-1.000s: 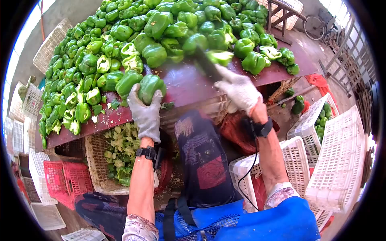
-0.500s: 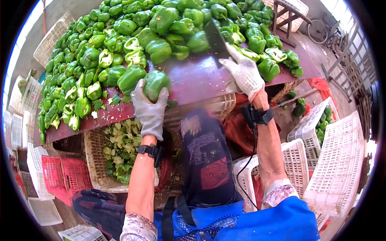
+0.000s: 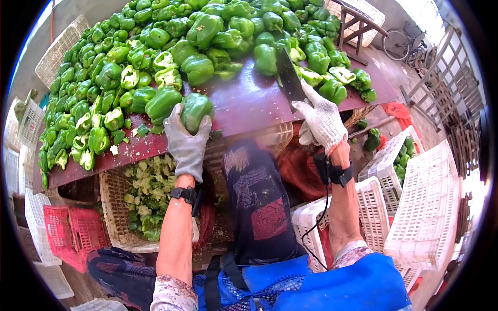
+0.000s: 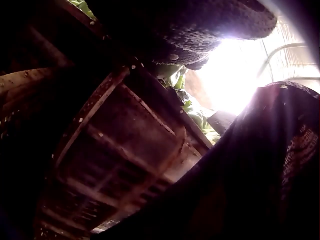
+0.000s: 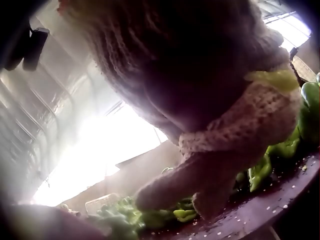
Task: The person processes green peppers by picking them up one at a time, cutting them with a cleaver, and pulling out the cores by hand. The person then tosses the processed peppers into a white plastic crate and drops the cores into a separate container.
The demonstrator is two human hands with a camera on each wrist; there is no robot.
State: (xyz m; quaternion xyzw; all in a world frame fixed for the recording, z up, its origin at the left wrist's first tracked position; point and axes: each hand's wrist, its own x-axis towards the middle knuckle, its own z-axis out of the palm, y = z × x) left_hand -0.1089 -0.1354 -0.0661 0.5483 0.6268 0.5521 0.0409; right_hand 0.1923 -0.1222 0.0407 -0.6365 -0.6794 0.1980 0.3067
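On the near edge of the dark red tabletop (image 3: pixel 246 103), my gloved left hand (image 3: pixel 187 145) grips a whole green pepper (image 3: pixel 197 111), fingers and thumb around its lower sides. Another pepper (image 3: pixel 164 104) lies just left of it. My gloved right hand (image 3: pixel 322 119) holds a wide dark knife (image 3: pixel 288 75), its blade pointing up and away beside a whole pepper (image 3: pixel 265 60); the handle is hidden by the glove. Right of the blade lies a cut pepper (image 3: pixel 309 75). In the right wrist view the glove (image 5: pixel 235 120) has curled fingers near a pale green piece (image 5: pixel 277 80).
A large heap of peppers (image 3: pixel 109 78) covers the table's far and left parts. Under the table stands a basket (image 3: pixel 115 207) of pale green pieces. Red (image 3: pixel 78 233) and white crates (image 3: pixel 425 207) flank the person's legs; a wooden stand (image 3: pixel 358 23) is at the back.
The right hand and knife have moved right, away from the light green cut pepper, which now lies with the right-hand group. My left hand keeps the same pepper. The head view has shifted slightly.
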